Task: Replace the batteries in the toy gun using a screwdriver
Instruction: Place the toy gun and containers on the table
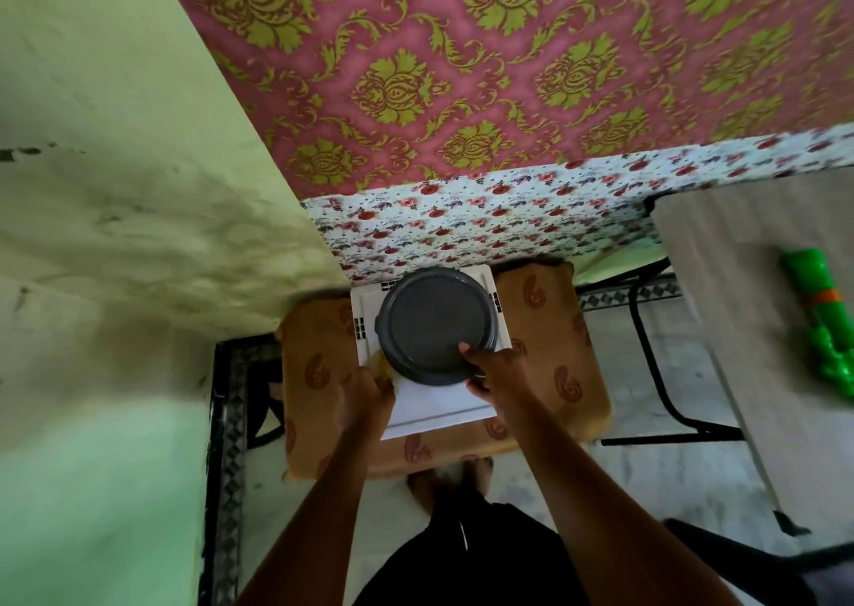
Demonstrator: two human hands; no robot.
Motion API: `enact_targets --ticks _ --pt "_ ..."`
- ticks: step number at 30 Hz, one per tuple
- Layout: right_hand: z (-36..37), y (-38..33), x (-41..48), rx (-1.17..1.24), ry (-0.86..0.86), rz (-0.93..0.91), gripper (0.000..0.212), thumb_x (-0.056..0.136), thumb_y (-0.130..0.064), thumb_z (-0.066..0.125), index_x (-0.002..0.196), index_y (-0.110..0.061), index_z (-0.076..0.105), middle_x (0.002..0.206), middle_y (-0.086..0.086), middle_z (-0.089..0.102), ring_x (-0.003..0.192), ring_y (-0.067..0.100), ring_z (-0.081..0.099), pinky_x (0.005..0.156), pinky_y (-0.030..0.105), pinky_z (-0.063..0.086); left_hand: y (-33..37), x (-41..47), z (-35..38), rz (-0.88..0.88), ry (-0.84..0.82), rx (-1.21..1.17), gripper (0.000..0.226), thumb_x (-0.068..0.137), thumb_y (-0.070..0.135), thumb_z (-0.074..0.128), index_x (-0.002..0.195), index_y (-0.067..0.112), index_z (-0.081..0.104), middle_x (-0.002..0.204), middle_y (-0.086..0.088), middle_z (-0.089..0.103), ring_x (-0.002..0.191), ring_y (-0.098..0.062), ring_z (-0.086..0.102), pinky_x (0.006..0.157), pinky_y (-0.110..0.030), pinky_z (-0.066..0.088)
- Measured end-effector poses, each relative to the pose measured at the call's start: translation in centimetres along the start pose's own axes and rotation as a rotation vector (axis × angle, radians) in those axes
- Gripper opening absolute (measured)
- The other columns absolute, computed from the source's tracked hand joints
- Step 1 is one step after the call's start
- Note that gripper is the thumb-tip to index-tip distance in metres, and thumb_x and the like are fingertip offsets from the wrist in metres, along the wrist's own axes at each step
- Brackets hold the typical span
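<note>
**Desk:** Where is the toy gun (pixel 822 323) seen?

**Caption:** It is pictured lying on the pale table (pixel 739 282) at the right edge, well apart from both hands; no screwdriver is shown.

**Desk:** What is held?

**Caption:** The rim of a dark round container (pixel 430 328), set on a white board (pixel 443 409) atop a cushioned stool (pixel 554 328), is pinched by the right hand (pixel 492 369), thumb on top, fingers curled beneath; the left hand (pixel 365 397) is blurred at the container's near-left edge (its grip cannot be told).

**Desk:** How is the gun expected to handle?

**Caption:** It is judged light, stiff, hollow plastic, somewhat slick; it would best be taken round the thick green barrel.
</note>
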State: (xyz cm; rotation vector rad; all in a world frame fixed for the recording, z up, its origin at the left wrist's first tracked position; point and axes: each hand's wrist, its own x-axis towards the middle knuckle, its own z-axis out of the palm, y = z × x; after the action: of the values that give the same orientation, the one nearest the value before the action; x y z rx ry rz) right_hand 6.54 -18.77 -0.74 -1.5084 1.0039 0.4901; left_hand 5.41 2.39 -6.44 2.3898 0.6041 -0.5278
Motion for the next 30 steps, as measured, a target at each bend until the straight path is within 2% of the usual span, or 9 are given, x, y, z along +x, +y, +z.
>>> enact_targets --ticks 3,6,8,10,13,16,20,26,30 --pt "-0.1 0.6 -0.1 0.056 -0.032 -0.002 0.033 0.074 -0.026 0.091 0.088 -0.003 0.070 0.096 0.022 0.072 0.091 0.035 0.074 0.088 0.051 0.061 0.2 0.3 -0.7 -0.027 -0.110 -0.079 0.029 0.093 0.022 0.067 0.073 0.001 0.063 0.066 -0.014 0.063 0.062 -0.028 0.067 0.047 -0.029 0.049" --pt "-0.7 0.9 -1.9 0.277 -0.040 0.022 0.034 0.070 -0.022 0.093 0.090 -0.007 0.070 0.107 0.023 0.071 0.098 0.037 0.071 0.084 0.055 0.062 1.0 -0.3 -1.5 -0.119 -0.237 -0.318 0.027 0.091 0.004 0.068 0.067 0.000 0.056 0.066 -0.015 0.060 0.061 -0.026 0.066 0.067 -0.046 0.065" --pt "-1.4 1.1 -3.4 0.367 -0.059 -0.010 0.038 0.074 -0.016 0.090 0.106 -0.010 0.070 0.114 0.019 0.071 0.104 0.036 0.069 0.080 0.050 0.064 1.6 -1.3 -2.1 -0.126 -0.291 -0.423 0.033 0.095 -0.002 0.065 0.064 0.000 0.052 0.065 -0.013 0.056 0.063 -0.025 0.065 0.067 -0.038 0.064" --pt "-2.7 1.3 -5.1 0.410 -0.037 -0.063 0.043 0.080 -0.013 0.084 0.117 -0.005 0.066 0.113 0.018 0.070 0.105 0.034 0.069 0.075 0.039 0.065 2.0 -2.5 -2.6 -0.124 -0.349 -0.555 0.023 0.096 -0.002 0.067 0.075 -0.004 0.057 0.071 -0.017 0.061 0.073 -0.031 0.068 0.061 -0.030 0.063" --pt "-5.1 1.8 -7.4 0.433 0.027 -0.126 0.041 0.078 -0.019 0.086 0.107 0.005 0.068 0.099 0.022 0.073 0.094 0.036 0.073 0.072 0.039 0.063 3.0 -4.3 -3.4 -0.115 -0.390 -0.689 0.011 0.093 -0.004 0.070 0.090 -0.011 0.062 0.078 -0.022 0.070 0.080 -0.037 0.073 0.071 -0.042 0.066" --pt "-8.2 2.4 -9.7 0.560 0.093 -0.148 0.038 0.077 -0.017 0.087 0.095 0.007 0.064 0.086 0.025 0.069 0.075 0.034 0.070 0.072 0.046 0.058 4.8 -7.0 -3.5 -0.050 -0.408 -0.752 0.015 0.088 -0.006 0.075 0.096 -0.012 0.065 0.080 -0.025 0.073 0.085 -0.045 0.073 0.076 -0.048 0.065" --pt "-12.5 2.4 -11.8 0.637 0.184 -0.190 0.045 0.074 -0.022 0.090 0.100 -0.008 0.056 0.095 0.022 0.070 0.082 0.036 0.072 0.080 0.058 0.061 8.6 -10.6 -3.4 0.026 -0.501 -0.787 0.017 0.089 -0.007 0.072 0.103 -0.017 0.067 0.087 -0.033 0.071 0.081 -0.045 0.071 0.068 -0.041 0.065" --pt "-21.4 2.6 -13.8 0.781 0.270 -0.218 0.060 0.075 -0.022 0.089 0.123 -0.002 0.058 0.094 0.020 0.076 0.086 0.037 0.076 0.081 0.056 0.062 16.2 -16.2 -1.0 0.174 -0.575 -0.681 0.011 0.090 -0.005 0.067 0.096 -0.014 0.066 0.089 -0.034 0.071 0.074 -0.046 0.071 0.070 -0.044 0.066" --pt "-28.1 3.7 -14.9 0.840 0.314 -0.269 0.044 0.079 -0.024 0.086 0.106 0.006 0.069 0.083 0.018 0.076 0.087 0.035 0.076 0.087 0.051 0.061 21.4 -20.5 2.3 0.222 -0.575 -0.641 0.003 0.090 -0.005 0.067 0.091 -0.002 0.068 0.078 -0.025 0.070 0.064 -0.035 0.068 0.056 -0.034 0.062"
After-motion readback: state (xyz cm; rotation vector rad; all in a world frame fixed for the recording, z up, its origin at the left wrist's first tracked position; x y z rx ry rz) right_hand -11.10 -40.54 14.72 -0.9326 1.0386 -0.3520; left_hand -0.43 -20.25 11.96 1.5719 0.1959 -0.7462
